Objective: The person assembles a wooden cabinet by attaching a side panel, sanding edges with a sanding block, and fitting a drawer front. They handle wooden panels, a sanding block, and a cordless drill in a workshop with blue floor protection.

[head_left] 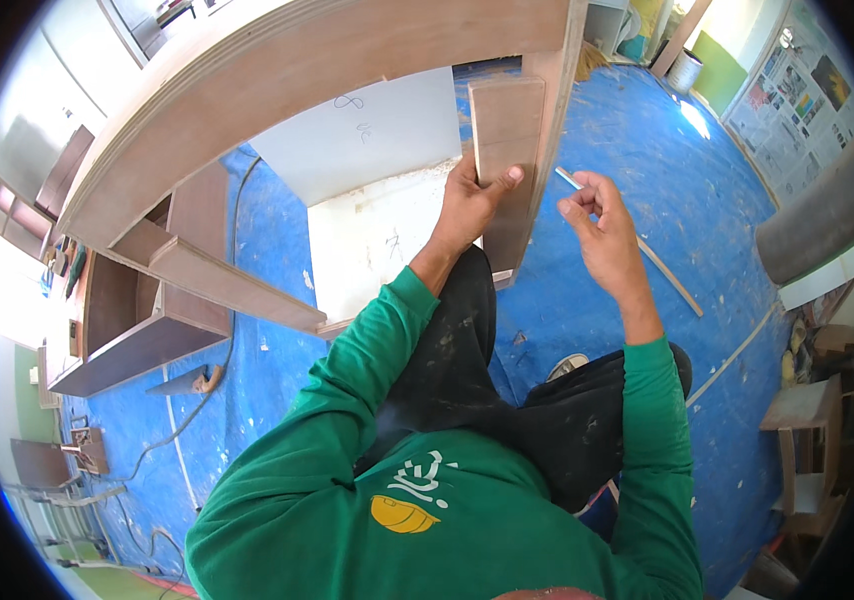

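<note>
My left hand (472, 203) is closed round the left edge of an upright wooden board (507, 125), with the thumb across its face. The board is against the right side post of a large wooden cabinet frame (347, 85). To the right, my right hand (602, 225) is closed in a pinch on a thin wooden strip (672, 278). The strip's pale end shows past the fingertips and its longer part slants down to the right; the hand hides its middle. Inside the frame are a white back panel (372, 130) and a white lower panel (372, 235) with pencil marks.
Blue sheeting (637, 150) covers the floor. A handsaw (192, 380) and a cable (232, 320) lie left, near another wooden cabinet (147, 330). Wooden offcuts (807, 420) are piled at the right, below a dark roll (817, 240). A white can (685, 72) stands far right.
</note>
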{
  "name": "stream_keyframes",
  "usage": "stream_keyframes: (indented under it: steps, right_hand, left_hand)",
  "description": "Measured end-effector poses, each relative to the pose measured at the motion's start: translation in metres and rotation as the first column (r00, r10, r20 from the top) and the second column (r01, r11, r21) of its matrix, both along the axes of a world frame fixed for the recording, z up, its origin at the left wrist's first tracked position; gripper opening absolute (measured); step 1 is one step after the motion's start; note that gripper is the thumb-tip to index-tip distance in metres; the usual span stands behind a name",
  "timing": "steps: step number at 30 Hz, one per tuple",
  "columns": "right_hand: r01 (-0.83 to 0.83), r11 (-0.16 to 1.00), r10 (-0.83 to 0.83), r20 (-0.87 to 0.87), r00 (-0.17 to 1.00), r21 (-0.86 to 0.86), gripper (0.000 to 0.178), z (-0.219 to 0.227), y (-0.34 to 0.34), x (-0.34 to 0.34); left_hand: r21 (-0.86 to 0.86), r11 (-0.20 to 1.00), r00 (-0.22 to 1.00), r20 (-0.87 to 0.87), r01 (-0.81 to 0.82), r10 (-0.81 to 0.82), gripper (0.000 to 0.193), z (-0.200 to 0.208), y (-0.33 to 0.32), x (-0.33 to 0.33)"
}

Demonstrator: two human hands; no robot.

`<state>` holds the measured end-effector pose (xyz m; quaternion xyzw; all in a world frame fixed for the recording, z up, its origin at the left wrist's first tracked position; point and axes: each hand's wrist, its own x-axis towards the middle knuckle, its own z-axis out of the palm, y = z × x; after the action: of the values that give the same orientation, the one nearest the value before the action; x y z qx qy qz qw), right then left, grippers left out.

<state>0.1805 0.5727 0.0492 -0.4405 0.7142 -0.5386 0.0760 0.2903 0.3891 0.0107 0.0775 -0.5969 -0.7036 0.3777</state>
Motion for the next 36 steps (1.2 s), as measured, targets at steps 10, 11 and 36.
stream_keyframes:
  steps: [10, 11, 36]
  right_hand:
    - [-0.029, 0.998, 0.030, 0.017, 0.999, -0.061, 0.041, 0.002, -0.002, 0.005]
    - [-0.029, 0.998, 0.033, 0.090, 0.995, -0.049, 0.040, -0.004, -0.001, 0.000]
    - [0.083, 0.980, -0.091, -0.037, 0.995, -0.182, 0.045, -0.002, 0.012, -0.001]
  left_hand:
    - [-0.021, 0.997, 0.987, -0.146, -0.071, 0.068, 0.036, -0.002, 0.007, -0.015]
    - [0.012, 0.995, 0.990, -0.099, -0.103, 0.103, 0.043, -0.006, 0.007, -0.020]
    - [-0.133, 0.982, 0.988, 0.059, -0.134, 0.142, 0.036, -0.001, 0.032, -0.024]
